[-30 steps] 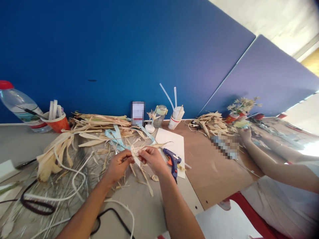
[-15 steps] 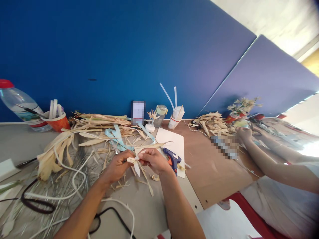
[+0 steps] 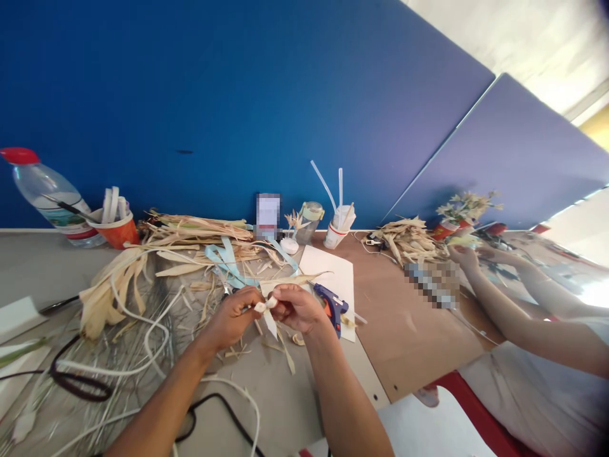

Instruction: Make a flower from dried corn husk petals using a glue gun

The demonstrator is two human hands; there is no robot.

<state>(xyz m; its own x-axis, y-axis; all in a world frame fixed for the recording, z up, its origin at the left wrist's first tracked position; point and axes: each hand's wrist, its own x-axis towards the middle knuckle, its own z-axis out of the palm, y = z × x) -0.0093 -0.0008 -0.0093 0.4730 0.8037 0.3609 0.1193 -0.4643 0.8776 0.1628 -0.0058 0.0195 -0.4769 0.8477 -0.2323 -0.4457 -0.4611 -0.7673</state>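
Note:
Between my two hands is a pale strip of dried corn husk (image 3: 269,322), folded at the top with its pointed ends hanging down. My left hand (image 3: 236,319) pinches its left side, fingers closed. My right hand (image 3: 297,309) is closed on the right side of the same husk, thumb and fingertips together. Just right of my right hand lies a blue glue gun (image 3: 334,306) on a white sheet (image 3: 314,259). Behind my hands are a light blue ribbon (image 3: 228,261) and loose husk scraps. The inner fingertips are partly hidden.
Dried corn husks (image 3: 200,231) are heaped along the blue partition. A bottle (image 3: 50,190), an orange cup (image 3: 118,230), a phone (image 3: 269,212) and a white cup with straws (image 3: 335,233) stand behind. White cable (image 3: 157,330) and wires spread left. At right, a co-worker's hands (image 3: 469,260) work.
The husk's folded top now shows as two small rounded loops between my fingers, where it was flatter before. Both hands stay close together. The whole view has shifted slightly.

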